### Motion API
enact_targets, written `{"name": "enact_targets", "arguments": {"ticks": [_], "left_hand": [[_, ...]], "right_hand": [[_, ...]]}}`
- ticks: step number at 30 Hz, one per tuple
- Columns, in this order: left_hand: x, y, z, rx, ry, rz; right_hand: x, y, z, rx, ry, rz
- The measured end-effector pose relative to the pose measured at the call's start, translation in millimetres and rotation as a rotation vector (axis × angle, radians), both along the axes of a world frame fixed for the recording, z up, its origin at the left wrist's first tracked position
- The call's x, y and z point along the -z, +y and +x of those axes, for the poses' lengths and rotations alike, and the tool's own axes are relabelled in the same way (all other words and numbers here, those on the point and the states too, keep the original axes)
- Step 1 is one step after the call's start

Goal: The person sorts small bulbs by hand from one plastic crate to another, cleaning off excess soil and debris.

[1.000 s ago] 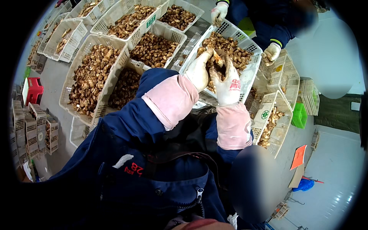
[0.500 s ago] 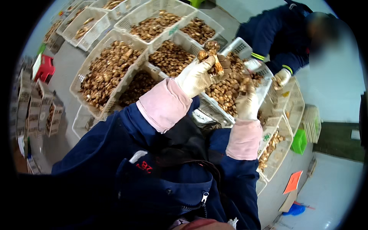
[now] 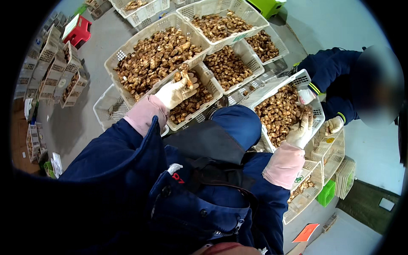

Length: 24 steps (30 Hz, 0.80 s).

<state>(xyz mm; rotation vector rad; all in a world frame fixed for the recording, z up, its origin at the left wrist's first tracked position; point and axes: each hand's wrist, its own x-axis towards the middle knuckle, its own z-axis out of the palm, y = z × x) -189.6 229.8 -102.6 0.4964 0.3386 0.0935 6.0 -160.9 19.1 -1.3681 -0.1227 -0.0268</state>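
Observation:
My left hand (image 3: 174, 93), in a white glove with a pink cuff, holds brown-capped mushrooms with pale stems (image 3: 185, 76). It is above a smaller white crate (image 3: 217, 91) of dark mushrooms, near the edge of a large full crate (image 3: 111, 63). My right hand (image 3: 299, 132), gloved the same way, is at the right side of a white crate (image 3: 316, 119) heaped with mushrooms (image 3: 276, 110). Its fingers are curled at the pile, their tips brown; what they hold cannot be made out.
Across the mushroom crate a co-worker's gloved hand (image 3: 307, 96) touches the pile; the other hand (image 3: 334, 125) is beside the crate. More mushroom crates (image 3: 259, 70) stand beyond. At the left are a red stool (image 3: 78, 32) and stacked crates (image 3: 53, 68); a green basket (image 3: 326, 193) stands right.
My left hand has moved left with its mushrooms, from the heaped crate to the smaller one, its fingers now less closed. The view has shifted. My right hand stays at the heaped crate.

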Motion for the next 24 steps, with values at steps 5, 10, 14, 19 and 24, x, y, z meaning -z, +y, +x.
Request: {"name": "enact_targets", "arguments": {"ticks": [5,10,14,19,24], "left_hand": [[-30.9,4.6,5.6,0.018,-0.121,0.035],[-32.7,8.8,3.9,0.015,-0.126,0.007],[-40.1,10.1,0.3,0.036,-0.13,0.037],[-40.6,10.0,-4.7,0.03,-0.129,0.017],[-4.7,9.4,5.6,0.048,-0.051,-0.065]], "right_hand": [[18.5,-5.2,12.0,0.084,0.124,-0.001],[56.6,-23.8,29.2,0.078,0.219,0.195],[70.5,-37.4,41.1,0.003,0.232,0.265],[58.2,-11.6,25.0,0.052,0.148,0.208],[83.0,-43.7,32.5,0.093,-0.152,-0.288]]}}
